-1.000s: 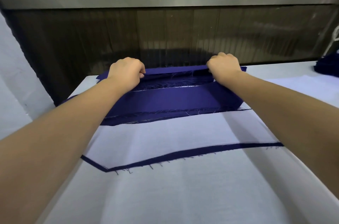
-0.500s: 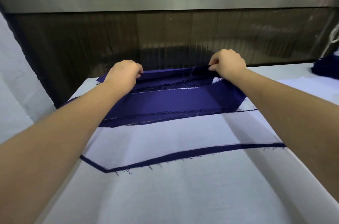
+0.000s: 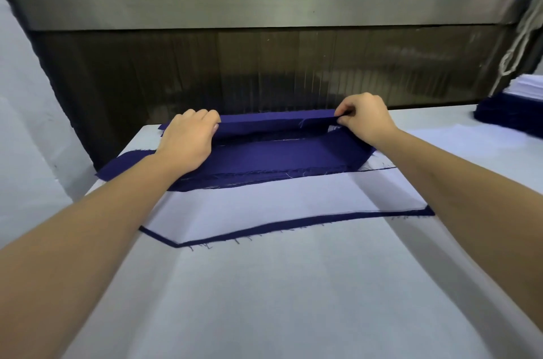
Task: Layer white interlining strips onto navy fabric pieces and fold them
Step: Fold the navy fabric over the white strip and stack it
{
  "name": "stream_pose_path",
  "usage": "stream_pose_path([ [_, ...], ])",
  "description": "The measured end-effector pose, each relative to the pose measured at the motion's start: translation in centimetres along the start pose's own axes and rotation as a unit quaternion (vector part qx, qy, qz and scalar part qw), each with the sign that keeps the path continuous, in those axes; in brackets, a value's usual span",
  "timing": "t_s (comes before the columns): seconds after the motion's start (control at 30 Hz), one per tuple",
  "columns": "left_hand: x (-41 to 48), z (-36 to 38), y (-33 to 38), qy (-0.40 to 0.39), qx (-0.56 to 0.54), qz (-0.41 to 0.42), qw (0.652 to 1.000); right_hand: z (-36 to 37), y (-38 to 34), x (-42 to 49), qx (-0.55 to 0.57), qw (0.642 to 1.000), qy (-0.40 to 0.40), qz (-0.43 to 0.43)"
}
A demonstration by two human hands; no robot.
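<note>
Navy woven fabric piece (image 3: 273,153), long and frayed along its edges, lay at the far end of the white-covered work table (image 3: 264,300), close to the dark ribbed panel (image 3: 264,70) behind it. Its far long edge was raised and turned toward the person, forming a fold along its length. The left hand (image 3: 188,141) rested on the left part of the piece, with its fingers curled round the raised edge and gripping it. The right hand (image 3: 365,120) pinched the same edge at its right end between thumb and fingers. A sliver of white showed under the fold beside the right hand. Nearer the person lay a second navy fabric piece (image 3: 293,225), covered by a white interlining strip (image 3: 279,206) so that only a narrow navy border showed along its near edge. At the far right, a stack of navy and white cut pieces (image 3: 511,117) sat on the table below a hanging white cord (image 3: 517,44).
</note>
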State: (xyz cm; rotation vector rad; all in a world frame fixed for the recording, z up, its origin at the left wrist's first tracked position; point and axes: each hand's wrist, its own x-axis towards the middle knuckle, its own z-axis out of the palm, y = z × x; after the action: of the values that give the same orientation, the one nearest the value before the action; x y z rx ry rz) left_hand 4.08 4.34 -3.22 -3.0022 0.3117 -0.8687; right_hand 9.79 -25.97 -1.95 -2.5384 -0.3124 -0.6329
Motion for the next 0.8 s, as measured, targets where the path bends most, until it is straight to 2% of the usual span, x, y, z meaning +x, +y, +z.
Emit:
stream_pose_path([
  [0.23,-2.7,-1.5,0.2,-0.02,-0.05,0.027,0.998,-1.5,-0.1,-3.0,-0.083,0.996,0.018,-0.038],
  [0.37,-4.6,-2.2,0.3,-0.027,-0.086,0.052,0.995,-2.4,0.0,-5.5,-0.095,0.989,0.027,-0.109],
  [0.53,-6.7,-2.6,0.7,-0.1,-0.154,0.046,0.982,-3.0,0.9,-8.0,-0.147,0.963,0.025,-0.225],
  [0.63,-7.3,-2.7,0.8,-0.111,-0.187,0.035,0.975,-3.5,0.9,-8.2,-0.117,0.966,-0.008,-0.229],
  [0.73,-7.5,-2.8,0.6,-0.093,-0.24,0.001,0.966,-3.5,1.0,-8.4,-0.076,0.976,-0.066,-0.195],
  [0.8,-7.3,-2.6,0.0,-0.086,-0.258,-0.034,0.962,-3.2,1.6,-8.2,-0.053,0.986,-0.052,-0.15],
])
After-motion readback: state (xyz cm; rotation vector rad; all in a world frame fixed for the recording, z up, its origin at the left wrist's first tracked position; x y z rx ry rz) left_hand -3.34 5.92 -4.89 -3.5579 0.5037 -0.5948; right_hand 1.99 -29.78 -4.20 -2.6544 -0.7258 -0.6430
